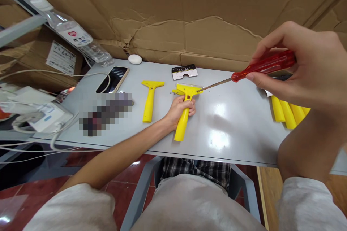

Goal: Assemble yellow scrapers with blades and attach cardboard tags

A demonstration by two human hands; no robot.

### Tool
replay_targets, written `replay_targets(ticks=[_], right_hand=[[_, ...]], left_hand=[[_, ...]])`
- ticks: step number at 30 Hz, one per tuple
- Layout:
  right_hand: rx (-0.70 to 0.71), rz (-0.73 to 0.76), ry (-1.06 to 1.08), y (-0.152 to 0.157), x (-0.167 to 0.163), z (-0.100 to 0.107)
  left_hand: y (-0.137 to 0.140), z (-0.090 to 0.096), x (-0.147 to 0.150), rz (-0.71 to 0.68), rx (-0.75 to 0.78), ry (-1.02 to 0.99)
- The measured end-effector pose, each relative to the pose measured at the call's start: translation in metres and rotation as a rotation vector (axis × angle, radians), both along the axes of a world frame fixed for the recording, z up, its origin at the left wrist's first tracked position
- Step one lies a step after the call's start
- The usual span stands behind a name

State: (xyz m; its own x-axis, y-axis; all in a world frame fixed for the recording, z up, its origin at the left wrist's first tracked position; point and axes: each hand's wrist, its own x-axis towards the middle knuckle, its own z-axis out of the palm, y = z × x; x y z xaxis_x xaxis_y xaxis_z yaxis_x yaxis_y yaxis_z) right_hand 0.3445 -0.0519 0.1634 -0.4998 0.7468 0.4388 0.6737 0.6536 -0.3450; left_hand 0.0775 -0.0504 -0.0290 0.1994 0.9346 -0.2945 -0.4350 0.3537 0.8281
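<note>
My left hand (181, 110) is wrapped round the neck of a yellow scraper (182, 125), whose wide head points away from me. In my right hand (295, 65) is a screwdriver (264, 65) with a clear red handle. Its metal shaft slants down to the left, and the tip meets the right end of the scraper's head, near a screw hole. Another yellow piece sticks out at the left of that head, with small metal bits beside it. To the left lies a second yellow scraper handle (148, 104), apart from both hands.
Behind the scraper lies a black-and-white card packet (184, 72). Several yellow handles (288, 113) are grouped at the right, partly behind my right arm. A phone (113, 79), a white oval object (135, 59), a plastic bottle (74, 34) and white cables are at the left. Cardboard (184, 36) walls the back.
</note>
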Motion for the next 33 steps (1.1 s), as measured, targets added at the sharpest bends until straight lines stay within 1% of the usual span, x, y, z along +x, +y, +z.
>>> replay_targets(ticks=[6, 12, 14, 16, 20, 22, 25, 28, 31, 33], right_hand=[[0.001, 0.015, 0.040, 0.000, 0.004, 0.000], [0.011, 0.153, -0.015, -0.002, 0.001, 0.002], [0.021, 0.175, -0.041, -0.004, -0.002, 0.003], [0.034, 0.126, -0.077, -0.004, -0.005, 0.003], [0.129, -0.047, -0.139, 0.001, -0.005, -0.002], [0.124, -0.039, -0.142, 0.002, -0.003, -0.002], [0.065, 0.039, -0.109, 0.001, -0.002, -0.001], [0.105, 0.056, -0.080, -0.001, -0.003, 0.001], [0.148, 0.043, -0.076, 0.000, -0.003, 0.000], [0.152, 0.023, -0.077, 0.001, -0.003, -0.001]], left_hand=[[-0.001, 0.000, 0.001, 0.015, 0.005, 0.000], [0.000, 0.001, 0.001, 0.018, -0.009, -0.009], [0.000, 0.001, 0.001, 0.025, -0.011, -0.009], [0.001, -0.001, 0.001, 0.027, -0.011, -0.010], [0.002, -0.004, 0.002, 0.028, -0.002, -0.017], [0.002, -0.004, 0.002, 0.034, 0.006, -0.018], [0.001, -0.003, 0.001, 0.033, 0.007, -0.014], [0.001, -0.002, 0.001, 0.016, 0.007, -0.006], [0.000, -0.002, 0.000, 0.012, 0.016, -0.003], [0.000, -0.002, 0.000, 0.013, 0.019, -0.004]])
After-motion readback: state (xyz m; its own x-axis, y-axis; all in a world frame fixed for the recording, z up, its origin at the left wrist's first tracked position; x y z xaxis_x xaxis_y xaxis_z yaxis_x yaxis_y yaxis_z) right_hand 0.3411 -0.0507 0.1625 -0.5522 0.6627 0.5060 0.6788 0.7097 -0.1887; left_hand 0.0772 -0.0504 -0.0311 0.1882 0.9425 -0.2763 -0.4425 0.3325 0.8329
